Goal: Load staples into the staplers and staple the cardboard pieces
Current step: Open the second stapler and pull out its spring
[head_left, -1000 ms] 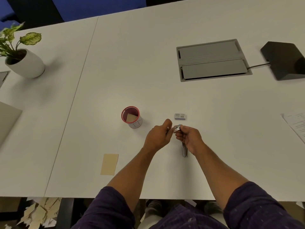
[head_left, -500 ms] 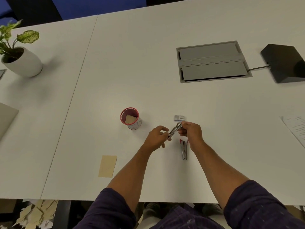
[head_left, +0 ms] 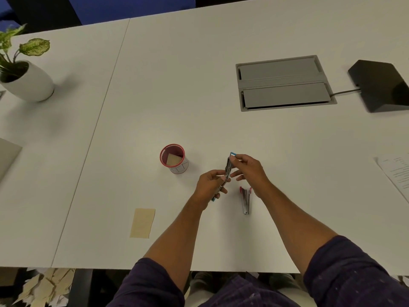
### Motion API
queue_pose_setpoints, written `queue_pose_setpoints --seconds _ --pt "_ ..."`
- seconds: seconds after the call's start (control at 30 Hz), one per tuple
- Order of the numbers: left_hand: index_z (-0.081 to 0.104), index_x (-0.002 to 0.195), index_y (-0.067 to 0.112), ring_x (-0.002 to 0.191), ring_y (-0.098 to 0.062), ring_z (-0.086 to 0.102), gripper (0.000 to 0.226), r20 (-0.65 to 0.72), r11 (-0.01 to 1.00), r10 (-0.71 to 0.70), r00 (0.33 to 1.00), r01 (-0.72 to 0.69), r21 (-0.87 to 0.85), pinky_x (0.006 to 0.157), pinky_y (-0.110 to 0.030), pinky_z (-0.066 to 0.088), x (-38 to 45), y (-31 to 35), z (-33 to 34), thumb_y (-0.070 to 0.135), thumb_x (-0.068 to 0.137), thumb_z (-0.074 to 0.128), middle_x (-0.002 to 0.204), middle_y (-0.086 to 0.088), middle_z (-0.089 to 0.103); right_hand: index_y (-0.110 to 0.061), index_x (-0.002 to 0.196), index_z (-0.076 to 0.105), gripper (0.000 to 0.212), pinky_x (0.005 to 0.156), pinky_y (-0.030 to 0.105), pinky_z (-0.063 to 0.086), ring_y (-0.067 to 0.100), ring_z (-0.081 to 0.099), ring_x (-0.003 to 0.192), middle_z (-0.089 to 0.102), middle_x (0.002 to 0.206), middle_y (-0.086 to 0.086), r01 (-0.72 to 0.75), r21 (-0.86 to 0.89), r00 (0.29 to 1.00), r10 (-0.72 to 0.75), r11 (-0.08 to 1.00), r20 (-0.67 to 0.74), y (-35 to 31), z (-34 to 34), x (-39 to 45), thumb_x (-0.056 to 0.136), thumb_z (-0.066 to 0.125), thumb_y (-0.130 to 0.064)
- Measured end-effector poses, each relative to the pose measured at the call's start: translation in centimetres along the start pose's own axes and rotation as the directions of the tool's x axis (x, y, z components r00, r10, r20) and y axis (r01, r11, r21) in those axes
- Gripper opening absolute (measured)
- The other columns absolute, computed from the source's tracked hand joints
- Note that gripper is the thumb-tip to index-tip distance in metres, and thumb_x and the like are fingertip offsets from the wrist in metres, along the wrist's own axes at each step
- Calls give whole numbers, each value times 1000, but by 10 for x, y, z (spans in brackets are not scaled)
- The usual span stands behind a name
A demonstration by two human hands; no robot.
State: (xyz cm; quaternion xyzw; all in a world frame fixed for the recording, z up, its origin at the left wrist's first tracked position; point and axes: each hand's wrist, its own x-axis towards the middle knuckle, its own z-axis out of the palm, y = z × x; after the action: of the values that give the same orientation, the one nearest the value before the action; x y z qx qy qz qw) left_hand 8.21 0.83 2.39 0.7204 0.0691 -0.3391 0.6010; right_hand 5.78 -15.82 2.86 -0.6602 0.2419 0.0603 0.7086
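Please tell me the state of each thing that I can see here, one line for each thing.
Blue stapler: swung open, held up by both hands.
Left hand: grips its lower half.
Right hand: pinches its upper arm.
Red stapler: flat on the table, untouched.
Cup: upright, a cardboard piece inside.
Card: flat, loose, unstapled.
Cable hatch: flaps shut.

Both hands over white table point(head_left: 155, 107), left hand point(head_left: 210, 185) and right hand point(head_left: 250, 169) gripping opened blue stapler point(head_left: 228, 167). Red stapler point(head_left: 245, 200) lying just right of left hand; cardboard piece point(head_left: 142, 222) lower left; red cup point(head_left: 173, 158) upper left.
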Motion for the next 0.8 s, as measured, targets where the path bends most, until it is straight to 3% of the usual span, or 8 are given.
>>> queue_pose_setpoints --seconds 0.23,0.43,0.57,0.7,0.8 --pt "67 120 13 70 -24 71 25 -31 1000 13 999 -12 29 54 -28 51 -5 -2 -3 14 96 64 103 -5 76 -31 128 63 31 59 26 54 22 75 74 70 106 2 85 -67 995 -89 994 -49 -3 3 -1 97 65 -31" --pt "69 115 18 79 -27 75 24 -44 999 45 998 -44 29 61 -31 56 -9 -6 -7 17 91 71 102 -4 76 -25 116 71 24 68 33 62 24 76 76 72 104 4 151 -63 988 -153 987 -30 0 3 -6 94 70 -35" --pt "71 110 21 87 -29 72 32 -131 998 65 989 -61 33 64 -31 55 -8 -10 -9 9 81 78 109 -5 71 -10 105 75 12 76 37 61 27 76 81 73 104 12 169 -69 986 -169 983 4 8 -1 -5 94 70 -14" --pt "70 111 16 78 -23 67 40 -218 995 98 971 -88 53 69 -36 57 -2 -10 -17 1 76 80 107 -6 70 -9 94 76 9 88 45 60 29 75 88 76 93 14 88 -120 995 -82 989 49 16 -12 -5 88 73 -4" --pt "71 110 14 86 -30 69 38 -218 985 129 967 -101 138 81 -41 60 5 -5 -24 1 75 79 102 -7 70 -11 91 77 11 89 52 56 27 73 84 77 91 13 40 -211 996 -23 977 82 20 -17 -2 83 77 -3"
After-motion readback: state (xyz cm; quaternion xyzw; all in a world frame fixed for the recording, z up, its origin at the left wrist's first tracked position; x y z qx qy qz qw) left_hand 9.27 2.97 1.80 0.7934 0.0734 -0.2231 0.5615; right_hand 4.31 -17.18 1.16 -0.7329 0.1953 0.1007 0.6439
